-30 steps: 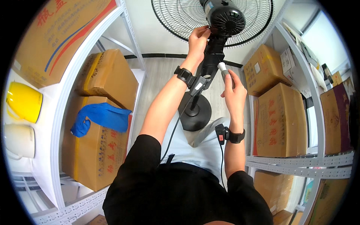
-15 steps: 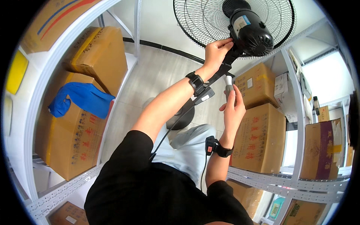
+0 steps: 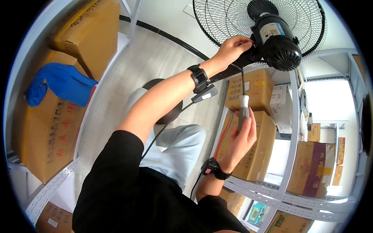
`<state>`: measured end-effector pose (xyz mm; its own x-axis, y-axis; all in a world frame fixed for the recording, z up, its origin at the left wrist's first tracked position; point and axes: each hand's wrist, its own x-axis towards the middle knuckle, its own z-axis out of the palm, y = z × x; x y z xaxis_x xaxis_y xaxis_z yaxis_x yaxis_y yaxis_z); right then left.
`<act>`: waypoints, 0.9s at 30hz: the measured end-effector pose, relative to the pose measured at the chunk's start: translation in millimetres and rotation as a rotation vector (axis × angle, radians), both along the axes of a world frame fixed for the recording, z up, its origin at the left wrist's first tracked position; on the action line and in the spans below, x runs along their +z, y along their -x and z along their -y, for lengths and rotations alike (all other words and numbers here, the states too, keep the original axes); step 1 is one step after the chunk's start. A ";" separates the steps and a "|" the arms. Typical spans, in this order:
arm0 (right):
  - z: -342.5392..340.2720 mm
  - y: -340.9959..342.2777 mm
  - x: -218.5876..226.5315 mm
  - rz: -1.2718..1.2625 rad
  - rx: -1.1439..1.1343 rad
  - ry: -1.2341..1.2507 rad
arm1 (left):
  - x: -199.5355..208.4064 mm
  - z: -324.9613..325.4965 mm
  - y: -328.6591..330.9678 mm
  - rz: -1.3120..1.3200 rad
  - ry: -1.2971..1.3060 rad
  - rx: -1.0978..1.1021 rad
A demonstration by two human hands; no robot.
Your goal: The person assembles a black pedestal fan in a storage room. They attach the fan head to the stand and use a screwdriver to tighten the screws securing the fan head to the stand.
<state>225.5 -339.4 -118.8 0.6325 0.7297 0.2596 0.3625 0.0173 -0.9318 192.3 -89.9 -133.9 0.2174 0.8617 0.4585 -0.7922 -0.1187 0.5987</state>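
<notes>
A black pedestal fan (image 3: 280, 40) with a round wire cage (image 3: 221, 21) stands in front of me, its motor housing facing me. My left hand (image 3: 235, 49) is closed on the fan at the black bracket beside the motor; the exact spot under the fingertips is hidden. Below it, my right hand (image 3: 244, 136) is wrapped round the grey handle of a screwdriver (image 3: 244, 104). The thin shaft points up toward the underside of the fan's bracket, and I cannot tell whether its tip touches.
Metal shelving (image 3: 287, 182) with cardboard boxes (image 3: 252, 149) stands close on my right. On the left, more boxes (image 3: 58, 128) sit on a shelf, a blue cloth (image 3: 64, 83) draped over one. The fan's round base (image 3: 171, 108) rests on the floor. Black cables run from my wristbands.
My view has turned, so the fan appears farther right. The right hand and screwdriver have drawn lower from the bracket, and the shaft now shows. The left hand stays at the fan.
</notes>
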 end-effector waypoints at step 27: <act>-164.5 -59.5 39.2 -0.013 0.153 -0.716 | 6.5 10.5 -13.8 -0.106 -0.255 0.877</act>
<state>285.0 -174.9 -79.7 0.5437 0.4644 0.6991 0.2964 0.6731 -0.6776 206.1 -100.4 -127.4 -0.4147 0.6134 0.6722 -0.2986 -0.7895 0.5362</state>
